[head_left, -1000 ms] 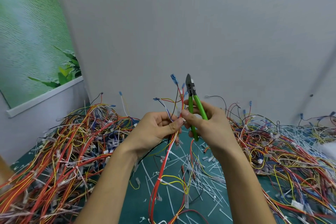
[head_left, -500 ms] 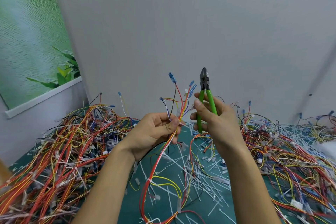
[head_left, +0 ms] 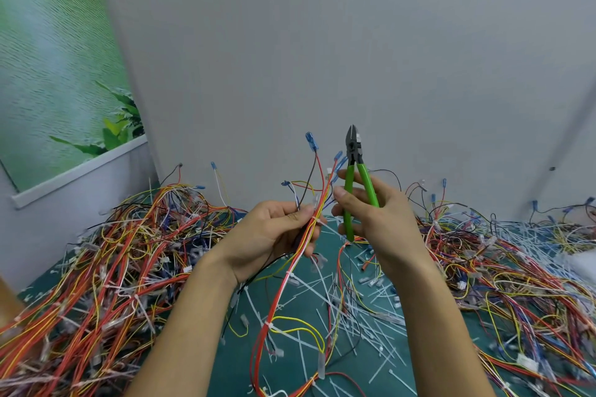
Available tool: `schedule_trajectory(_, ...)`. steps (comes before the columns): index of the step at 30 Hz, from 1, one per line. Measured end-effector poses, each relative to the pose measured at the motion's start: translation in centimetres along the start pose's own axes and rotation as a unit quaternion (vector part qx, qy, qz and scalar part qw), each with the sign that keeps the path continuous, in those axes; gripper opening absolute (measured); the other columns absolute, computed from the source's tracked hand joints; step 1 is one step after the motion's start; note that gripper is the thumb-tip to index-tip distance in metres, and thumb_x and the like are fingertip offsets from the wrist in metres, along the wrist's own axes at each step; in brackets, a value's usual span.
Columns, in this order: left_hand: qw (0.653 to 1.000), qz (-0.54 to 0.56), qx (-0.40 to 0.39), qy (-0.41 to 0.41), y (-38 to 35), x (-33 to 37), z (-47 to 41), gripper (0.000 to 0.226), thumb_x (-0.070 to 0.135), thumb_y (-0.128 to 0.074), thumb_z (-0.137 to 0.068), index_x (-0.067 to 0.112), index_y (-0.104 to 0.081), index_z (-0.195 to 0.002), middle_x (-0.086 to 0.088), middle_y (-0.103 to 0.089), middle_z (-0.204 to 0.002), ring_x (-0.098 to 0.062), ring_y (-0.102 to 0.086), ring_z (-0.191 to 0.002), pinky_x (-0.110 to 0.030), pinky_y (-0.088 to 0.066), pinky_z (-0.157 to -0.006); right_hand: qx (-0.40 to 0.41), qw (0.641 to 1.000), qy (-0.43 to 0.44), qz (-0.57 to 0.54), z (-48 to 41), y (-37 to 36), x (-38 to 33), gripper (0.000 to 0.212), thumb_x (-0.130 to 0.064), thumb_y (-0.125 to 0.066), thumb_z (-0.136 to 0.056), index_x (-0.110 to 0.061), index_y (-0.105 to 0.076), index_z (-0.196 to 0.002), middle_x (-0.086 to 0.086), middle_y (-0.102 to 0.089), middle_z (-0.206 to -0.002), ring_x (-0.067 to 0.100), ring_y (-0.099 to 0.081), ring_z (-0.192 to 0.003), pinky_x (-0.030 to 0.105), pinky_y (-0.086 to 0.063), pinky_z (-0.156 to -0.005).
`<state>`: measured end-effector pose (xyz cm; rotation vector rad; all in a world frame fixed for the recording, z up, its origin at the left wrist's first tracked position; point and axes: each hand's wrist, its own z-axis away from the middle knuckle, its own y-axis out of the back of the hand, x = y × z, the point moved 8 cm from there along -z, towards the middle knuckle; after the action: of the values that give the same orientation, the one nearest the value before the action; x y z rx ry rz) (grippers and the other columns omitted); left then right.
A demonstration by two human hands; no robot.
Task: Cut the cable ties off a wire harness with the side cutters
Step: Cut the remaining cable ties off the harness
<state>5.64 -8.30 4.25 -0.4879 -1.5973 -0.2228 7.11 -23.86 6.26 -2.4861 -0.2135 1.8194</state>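
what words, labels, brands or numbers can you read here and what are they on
No text can be read in this view.
The side cutters show a pale spot on the black head, too small to tell if it is print.
The wall picture shows leaves and water, no words.

- I work from one view only, the camera worn on the person's head.
- It faces forward and tilts down, and both forearms come in from the bottom edge.
- The left hand (head_left: 274, 235) gripping the wire harness (head_left: 283, 284) and the right hand (head_left: 383, 222) gripping the side cutters (head_left: 354, 148) sit close to the lens, just below mid-frame.
- The bench (head_left: 235, 364) spreads across the lower part, seen from above at a slant.
- A grey wall (head_left: 322, 58) fills the upper half, just behind the bench.
- The wide lens bends the edges, so the poster (head_left: 48, 74) on the left leans.
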Motion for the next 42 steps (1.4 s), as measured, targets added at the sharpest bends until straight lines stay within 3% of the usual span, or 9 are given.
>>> schedule_trajectory(5,1.0,-0.026,0.011,-0.004,0.2,0.1,-0.1,0.025,0.031,-0.062,-0.091,0.011,-0.078,-0.091,-0.007,-0.068,-0.078,-0.014,-0.063,-0.063,-0.023,-0.053,-0.06,-0.008,1.0,-0.002,-0.006,-0.1,0.0,0.0,0.022,-0.019,-0.076,-0.093,-0.024,-0.074,-0.114,0.001,-0.074,-0.083,0.014,-0.072,-0.075,0.031,-0.061,-0.065)
schedule_trajectory(10,0.998,-0.057,0.027,-0.005,0.4,0.0,0.0,0.028,0.043,-0.069,-0.082,0.018,-0.079,-0.089,-0.003,-0.068,-0.076,-0.008,-0.054,-0.061,-0.019,-0.033,-0.053,-0.033,0.999,-0.007,-0.001,-0.1,-0.3,0.1,0.021,-0.019,-0.075,-0.094,-0.023,-0.074,-0.114,0.003,-0.074,-0.083,0.017,-0.072,-0.076,0.032,-0.06,-0.064)
schedule_trajectory(15,0.996,-0.064,0.051,-0.033,0.6,0.1,-0.3,0.03,0.043,-0.072,-0.084,0.013,-0.077,-0.088,-0.005,-0.056,-0.069,-0.011,-0.045,-0.059,-0.032,-0.017,-0.056,-0.058,0.997,-0.042,-0.009,0.0,-1.1,0.7,0.029,-0.041,-0.083,-0.083,-0.024,-0.077,-0.106,0.005,-0.078,-0.098,0.021,-0.077,-0.085,0.033,-0.061,-0.065)
schedule_trajectory(20,0.986,-0.155,0.042,-0.039,-0.1,0.0,-0.3,0.035,0.051,-0.07,-0.085,0.019,-0.07,-0.072,0.007,-0.052,-0.058,-0.009,-0.038,-0.052,-0.022,-0.023,-0.045,-0.048,0.996,-0.056,-0.044,-0.2,-1.4,1.4,0.03,-0.03,-0.088,-0.076,-0.026,-0.078,-0.105,0.017,-0.077,-0.101,0.029,-0.077,-0.094,0.042,-0.063,-0.072)
schedule_trajectory(25,0.981,-0.19,0.042,0.003,-0.4,-1.0,-0.7,0.078,0.072,-0.062,-0.085,-0.006,-0.059,-0.088,0.002,-0.036,-0.059,-0.011,-0.028,-0.049,-0.017,-0.022,-0.042,0.009,0.997,-0.023,-0.069,-0.5,0.0,0.8,0.019,-0.015,-0.085,-0.082,-0.024,-0.078,-0.098,0.008,-0.076,-0.092,0.022,-0.074,-0.086,0.036,-0.061,-0.072)
schedule_trajectory(30,0.978,-0.202,0.051,-0.005,0.2,-1.0,-0.7,0.073,0.081,-0.058,-0.078,0.008,-0.058,-0.078,-0.009,-0.044,-0.071,-0.019,-0.037,-0.061,-0.023,-0.03,-0.052,0.047,0.995,-0.007,-0.083,-0.5,1.5,0.3,0.027,-0.01,-0.08,-0.087,-0.018,-0.073,-0.112,0.004,-0.077,-0.089,0.018,-0.074,-0.081,0.033,-0.06,-0.067)
schedule_trajectory(33,0.978,-0.189,0.084,0.015,1.0,-1.2,-0.9,0.066,0.087,-0.051,-0.075,0.023,-0.062,-0.065,-0.006,-0.05,-0.071,-0.013,-0.042,-0.058,-0.017,-0.034,-0.046,0.073,0.993,-0.002,-0.088,-0.5,1.9,0.3,0.023,-0.01,-0.08,-0.087,-0.021,-0.073,-0.106,0.001,-0.078,-0.087,0.016,-0.074,-0.08,0.03,-0.06,-0.064)
schedule_trajectory(37,0.985,-0.14,0.098,0.011,2.0,-1.3,-1.0,0.067,0.082,-0.047,-0.081,0.019,-0.064,-0.068,0.0,-0.05,-0.061,-0.007,-0.037,-0.042,-0.014,-0.025,-0.035,0.102,0.989,-0.006,-0.106,-0.7,2.8,0.4,0.02,-0.011,-0.08,-0.087,-0.019,-0.074,-0.105,0.002,-0.078,-0.09,0.018,-0.075,-0.081,0.032,-0.059,-0.066)
schedule_trajectory(42,0.991,-0.09,0.101,0.016,3.3,-1.8,-1.2,0.056,0.066,-0.049,-0.092,0.016,-0.063,-0.071,0.002,-0.043,-0.057,-0.007,-0.032,-0.041,-0.012,-0.021,-0.035,0.108,0.985,-0.017,-0.137,-0.8,3.7,0.4,0.022,-0.009,-0.08,-0.086,-0.019,-0.075,-0.105,0.007,-0.078,-0.097,0.019,-0.074,-0.081,0.03,-0.058,-0.065)
